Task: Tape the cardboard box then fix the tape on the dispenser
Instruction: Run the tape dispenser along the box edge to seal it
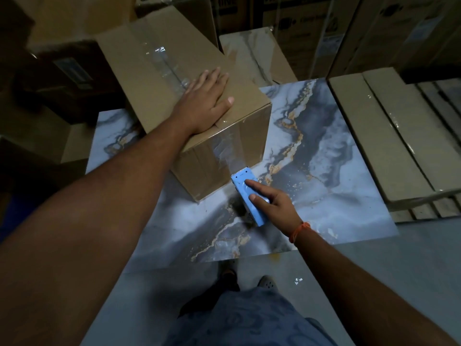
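A brown cardboard box [159, 71] stands on a marble-patterned slab [324, 151]. Clear tape [166, 63] runs along its top seam and down the near side. My left hand [207, 96] lies flat on the box top near the front edge, fingers spread. My right hand [272, 203] grips a blue tape dispenser [245, 193] at the foot of the box's near side. Its toothed blade points at the box, and a strip of clear tape [224, 153] stretches from it up the side.
Flat cardboard packs [389, 136] lie on the right, on a pallet. Taller cartons [324, 33] stand stacked at the back and dark boxes [64, 78] on the left. My feet [249, 280] are on the grey floor below the slab.
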A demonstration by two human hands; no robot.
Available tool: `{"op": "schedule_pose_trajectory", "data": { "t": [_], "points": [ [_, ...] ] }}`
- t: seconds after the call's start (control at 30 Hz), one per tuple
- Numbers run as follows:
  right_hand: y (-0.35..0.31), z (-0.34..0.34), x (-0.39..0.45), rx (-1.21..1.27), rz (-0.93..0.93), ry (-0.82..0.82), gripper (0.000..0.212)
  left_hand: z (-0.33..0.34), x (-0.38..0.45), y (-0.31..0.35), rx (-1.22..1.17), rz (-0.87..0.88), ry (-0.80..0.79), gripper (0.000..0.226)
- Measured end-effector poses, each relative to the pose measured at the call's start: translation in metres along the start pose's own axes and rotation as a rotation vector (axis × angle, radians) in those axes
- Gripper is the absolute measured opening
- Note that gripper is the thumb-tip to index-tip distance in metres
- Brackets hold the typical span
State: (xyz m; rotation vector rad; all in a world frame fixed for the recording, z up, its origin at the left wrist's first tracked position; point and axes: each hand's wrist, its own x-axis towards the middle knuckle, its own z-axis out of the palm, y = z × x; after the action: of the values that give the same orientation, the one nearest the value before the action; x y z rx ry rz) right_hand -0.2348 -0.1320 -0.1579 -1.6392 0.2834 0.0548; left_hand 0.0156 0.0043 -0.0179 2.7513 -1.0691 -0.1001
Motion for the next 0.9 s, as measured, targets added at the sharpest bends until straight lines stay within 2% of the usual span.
{"op": "schedule_pose_trajectory", "data": {
  "t": [0.4, 0.77, 0.9],
  "points": [
    [-0.008, -0.006, -0.045, 0.013, 0.004, 0.057, 0.036, 0.003, 0.003, -0.001, 0.003, -0.008, -0.037, 0.069],
    [-0.040, -0.008, -0.063, 0.203, 0.193, 0.075, 0.028, 0.004, 0.003, -0.003, 0.010, -0.007, -0.034, 0.070],
    [-0.044, -0.009, -0.066, 0.162, 0.205, 0.100, 0.026, 0.003, 0.004, -0.004, 0.010, -0.009, -0.034, 0.070]
  ]
}}
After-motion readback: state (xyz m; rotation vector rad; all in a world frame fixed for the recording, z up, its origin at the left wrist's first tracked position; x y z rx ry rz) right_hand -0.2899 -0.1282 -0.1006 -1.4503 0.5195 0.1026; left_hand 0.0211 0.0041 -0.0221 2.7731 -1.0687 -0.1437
